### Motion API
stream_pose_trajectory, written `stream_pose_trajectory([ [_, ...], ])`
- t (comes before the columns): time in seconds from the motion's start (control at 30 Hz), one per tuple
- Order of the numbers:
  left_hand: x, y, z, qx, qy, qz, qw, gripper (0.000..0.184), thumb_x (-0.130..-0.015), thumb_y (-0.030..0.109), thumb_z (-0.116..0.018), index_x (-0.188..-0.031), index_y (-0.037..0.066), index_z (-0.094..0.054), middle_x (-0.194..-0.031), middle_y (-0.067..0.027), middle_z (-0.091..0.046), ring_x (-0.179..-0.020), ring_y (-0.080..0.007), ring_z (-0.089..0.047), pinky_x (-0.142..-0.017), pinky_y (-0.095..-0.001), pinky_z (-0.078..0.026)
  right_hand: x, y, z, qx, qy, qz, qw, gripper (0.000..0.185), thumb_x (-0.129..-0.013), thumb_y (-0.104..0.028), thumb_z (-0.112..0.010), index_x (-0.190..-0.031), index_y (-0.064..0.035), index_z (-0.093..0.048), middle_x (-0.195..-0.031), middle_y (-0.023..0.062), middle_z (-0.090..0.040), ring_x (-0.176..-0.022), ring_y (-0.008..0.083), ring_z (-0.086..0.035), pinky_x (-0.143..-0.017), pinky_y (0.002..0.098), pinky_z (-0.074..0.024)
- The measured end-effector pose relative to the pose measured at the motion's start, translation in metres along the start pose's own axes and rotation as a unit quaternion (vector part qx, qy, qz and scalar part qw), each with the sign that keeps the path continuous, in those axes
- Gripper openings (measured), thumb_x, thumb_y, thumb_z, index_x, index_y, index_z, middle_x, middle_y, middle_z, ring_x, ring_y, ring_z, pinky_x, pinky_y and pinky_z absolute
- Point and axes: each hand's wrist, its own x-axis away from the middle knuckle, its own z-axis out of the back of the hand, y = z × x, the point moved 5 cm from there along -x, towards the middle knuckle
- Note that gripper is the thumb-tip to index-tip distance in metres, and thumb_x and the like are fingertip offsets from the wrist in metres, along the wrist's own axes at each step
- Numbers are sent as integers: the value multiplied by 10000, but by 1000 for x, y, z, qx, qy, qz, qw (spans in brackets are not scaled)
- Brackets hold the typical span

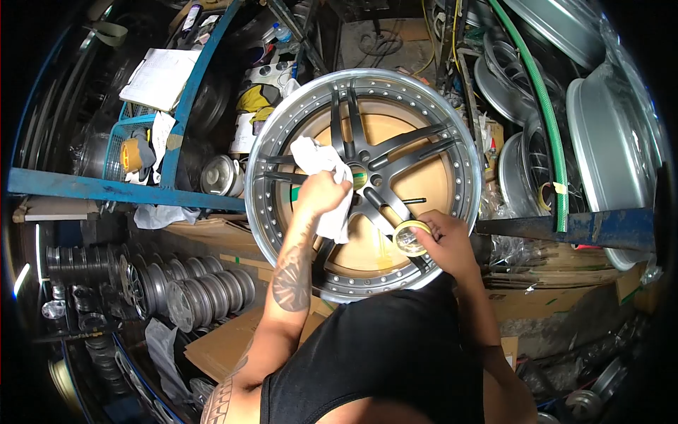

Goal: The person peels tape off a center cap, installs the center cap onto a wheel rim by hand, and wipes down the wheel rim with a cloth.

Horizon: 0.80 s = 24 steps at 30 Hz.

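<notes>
A large wheel rim (462, 152) with dark spokes and a polished silver lip lies face up in front of me, cardboard showing between its spokes. My left hand (323, 192) is closed on a white cloth (318, 155), which hangs over the spokes left of the hub. In my right hand (446, 240), over the rim's lower right, a roll of yellow tape (409, 227) is gripped between thumb and fingers. A thin black stick-like piece (414, 201) shows just above the roll.
Blue metal bars (127, 191) run left and right of the rim. A blue basket (113, 152) and papers (161, 78) are at upper left. Stacked wheels (205, 293) stand lower left, more rims (607, 141) at right. A green hose (540, 92) hangs at right.
</notes>
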Motion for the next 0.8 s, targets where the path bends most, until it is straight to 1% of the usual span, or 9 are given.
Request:
stream_pose_trajectory([
  [0.07,-17,-20,4,377,-104,38,920,471,-899,274,-628,-1232,-53,-688,-1017,-206,-767,-922,-286,-768,-823,-353,-590,1,3,-4,37,-20,21,999,234,-895,-198,-775,-1034,-24,-705,-761,127,-690,-614,185,-637,-591,320,-493],
  [0.13,-8,-8,49,182,3,4,983,500,-896,311,-626,-1288,5,-683,-1029,-202,-769,-907,-313,-771,-825,-374,-599,2,-1,-4,58,-24,31,998,230,-892,-199,-773,-1030,-29,-705,-765,131,-691,-618,207,-649,-596,327,-499],
  [0.2,-14,-8,23,44,33,-24,998,581,-879,389,-603,-1375,91,-654,-1202,-258,-711,-1129,-368,-701,-1002,-422,-538,3,1,-1,38,-24,16,999,232,-898,-213,-765,-1030,-32,-704,-751,135,-686,-627,237,-664,-603,335,-507],
  [0.23,-14,3,3,-55,-44,-46,996,720,-858,419,-608,-1513,134,-516,-1255,-280,-679,-1181,-398,-665,-1048,-459,-510,3,5,-2,25,-21,5,999,233,-898,-217,-763,-1030,-34,-703,-749,139,-685,-630,247,-669,-603,339,-509],
  [0.4,-35,29,-12,-122,-58,-53,989,845,-851,411,-612,-1615,198,-323,-1185,-296,-697,-1139,-435,-671,-1032,-490,-512,0,2,-1,69,-20,39,997,245,-901,-235,-757,-1042,-42,-703,-747,147,-689,-650,271,-689,-609,355,-517],
  [0.57,-39,47,3,-124,-92,-65,986,543,-846,397,-632,-1288,91,-704,-1160,-229,-732,-1123,-395,-694,-1002,-462,-522,4,-2,-2,76,-49,19,996,263,-906,-249,-753,-1052,-35,-703,-765,149,-699,-654,275,-691,-615,358,-516],
  [0.67,-46,26,27,-12,-103,-153,983,504,-848,364,-606,-1231,62,-730,-1092,-211,-756,-1060,-350,-724,-959,-438,-539,11,-7,11,52,-35,10,998,247,-913,-223,-747,-1049,-21,-705,-783,161,-707,-670,254,-705,-619,345,-518],
  [0.73,-69,-37,37,-20,-148,-59,987,461,-873,347,-566,-1133,22,-763,-998,-193,-771,-974,-294,-738,-887,-398,-548,19,-1,22,23,-2,4,1000,224,-919,-192,-739,-1045,-11,-705,-797,168,-715,-684,240,-715,-625,332,-522],
  [0.8,-48,-66,81,60,-27,-14,998,410,-862,314,-553,-1005,-2,-772,-973,-210,-764,-1005,-333,-742,-863,-410,-551,28,10,35,-10,46,9,999,194,-924,-154,-729,-1041,-1,-704,-812,173,-723,-694,226,-722,-632,319,-528],
])
